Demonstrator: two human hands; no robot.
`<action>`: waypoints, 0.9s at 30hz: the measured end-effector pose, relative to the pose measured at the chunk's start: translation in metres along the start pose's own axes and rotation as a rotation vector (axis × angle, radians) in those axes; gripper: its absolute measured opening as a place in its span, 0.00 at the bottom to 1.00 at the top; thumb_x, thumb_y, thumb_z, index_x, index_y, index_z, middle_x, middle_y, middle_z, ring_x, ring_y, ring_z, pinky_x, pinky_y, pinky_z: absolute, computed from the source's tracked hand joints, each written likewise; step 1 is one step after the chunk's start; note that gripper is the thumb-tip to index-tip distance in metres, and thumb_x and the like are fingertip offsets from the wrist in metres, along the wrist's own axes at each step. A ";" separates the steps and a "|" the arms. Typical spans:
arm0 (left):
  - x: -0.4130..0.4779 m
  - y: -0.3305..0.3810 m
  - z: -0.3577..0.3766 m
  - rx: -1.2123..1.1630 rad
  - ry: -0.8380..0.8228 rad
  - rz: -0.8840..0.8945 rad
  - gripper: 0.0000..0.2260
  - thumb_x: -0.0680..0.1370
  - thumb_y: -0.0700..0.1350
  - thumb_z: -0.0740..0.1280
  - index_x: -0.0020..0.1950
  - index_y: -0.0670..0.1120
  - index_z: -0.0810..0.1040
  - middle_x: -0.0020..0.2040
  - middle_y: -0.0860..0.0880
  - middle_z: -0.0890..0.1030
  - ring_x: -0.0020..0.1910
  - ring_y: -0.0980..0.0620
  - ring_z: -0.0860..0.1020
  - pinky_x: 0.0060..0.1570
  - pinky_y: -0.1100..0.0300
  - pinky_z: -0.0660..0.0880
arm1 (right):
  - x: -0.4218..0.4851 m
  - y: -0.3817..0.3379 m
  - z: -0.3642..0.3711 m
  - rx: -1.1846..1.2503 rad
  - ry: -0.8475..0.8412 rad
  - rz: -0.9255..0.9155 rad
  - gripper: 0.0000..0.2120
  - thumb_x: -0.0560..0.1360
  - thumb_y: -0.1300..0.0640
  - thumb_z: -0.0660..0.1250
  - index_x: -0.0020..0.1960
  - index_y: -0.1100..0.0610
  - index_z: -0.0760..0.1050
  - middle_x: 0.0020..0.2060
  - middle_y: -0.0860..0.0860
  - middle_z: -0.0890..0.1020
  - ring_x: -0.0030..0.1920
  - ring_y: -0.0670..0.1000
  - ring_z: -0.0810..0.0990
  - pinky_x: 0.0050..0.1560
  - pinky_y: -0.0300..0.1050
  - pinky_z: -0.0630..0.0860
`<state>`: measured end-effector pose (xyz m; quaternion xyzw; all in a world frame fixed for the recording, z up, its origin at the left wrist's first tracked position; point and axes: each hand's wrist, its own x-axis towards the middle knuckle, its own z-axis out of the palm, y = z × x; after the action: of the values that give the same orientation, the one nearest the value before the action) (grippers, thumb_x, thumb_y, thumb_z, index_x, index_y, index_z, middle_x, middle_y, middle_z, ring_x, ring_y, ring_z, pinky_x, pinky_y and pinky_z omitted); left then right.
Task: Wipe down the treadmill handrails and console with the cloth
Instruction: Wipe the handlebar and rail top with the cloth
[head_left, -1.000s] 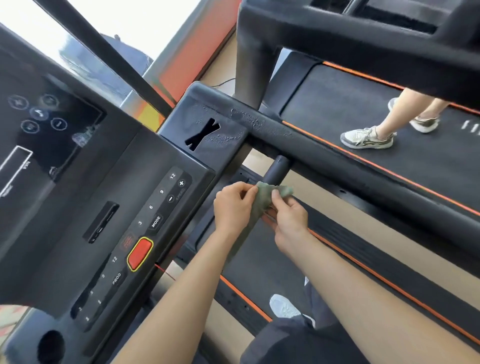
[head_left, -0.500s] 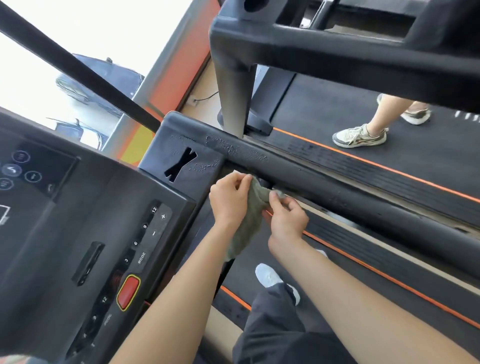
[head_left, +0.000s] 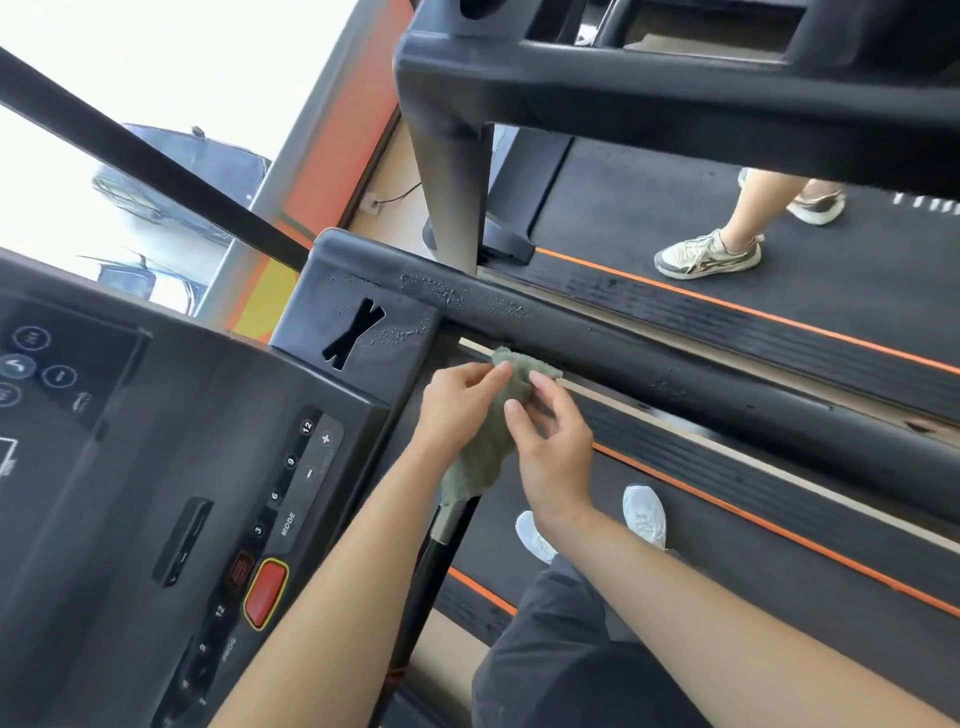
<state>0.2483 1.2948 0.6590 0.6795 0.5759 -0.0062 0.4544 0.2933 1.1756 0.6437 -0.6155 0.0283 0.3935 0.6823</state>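
The left hand (head_left: 457, 400) and right hand (head_left: 556, 457) are close together just off the console's right edge, both on the green cloth (head_left: 483, 447). The left hand pinches the cloth's upper edge between thumb and fingertips. The right hand has its fingers loosely curled, with the thumb and forefinger tips gripping the cloth from the other side.

The cloth hangs bunched between the two hands over the top of a short grip bar (head_left: 441, 525), whose silver and black shaft shows below the cloth's lower edge. The cloth's top sits just beneath the long black handrail (head_left: 675, 374), near the corner where that rail meets the console; whether the two touch cannot be told.

The console (head_left: 182, 441) fills the lower left, with a column of numbered keys and a red button (head_left: 266, 592) along its right edge. Below the hands are the belt (head_left: 696, 525) and the person's white shoes (head_left: 644, 512). Beyond the handrail, on a neighbouring treadmill (head_left: 649, 208), another person's sneaker (head_left: 706, 254) is planted.
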 end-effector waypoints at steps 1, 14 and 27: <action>0.003 0.004 0.003 -0.052 -0.058 -0.008 0.20 0.73 0.63 0.71 0.46 0.46 0.86 0.37 0.56 0.82 0.39 0.56 0.78 0.45 0.56 0.74 | 0.001 0.000 0.003 -0.026 -0.036 -0.013 0.22 0.77 0.61 0.71 0.70 0.55 0.75 0.61 0.46 0.81 0.60 0.42 0.80 0.61 0.37 0.76; 0.022 0.003 0.012 -0.056 -0.141 0.044 0.34 0.65 0.66 0.71 0.47 0.33 0.77 0.37 0.47 0.77 0.38 0.52 0.74 0.41 0.52 0.72 | 0.013 0.016 0.003 0.026 -0.137 0.054 0.24 0.81 0.70 0.60 0.72 0.52 0.64 0.69 0.52 0.76 0.69 0.44 0.75 0.72 0.54 0.70; -0.038 -0.027 0.005 0.252 0.056 0.330 0.24 0.79 0.46 0.70 0.74 0.58 0.74 0.42 0.62 0.83 0.41 0.61 0.80 0.47 0.60 0.74 | -0.007 0.032 -0.023 -0.102 -0.355 0.208 0.28 0.83 0.68 0.58 0.79 0.50 0.60 0.67 0.44 0.76 0.65 0.35 0.75 0.71 0.53 0.72</action>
<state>0.2174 1.2598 0.6598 0.8160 0.4640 0.0150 0.3444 0.2808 1.1498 0.6151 -0.5639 -0.0487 0.5651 0.6002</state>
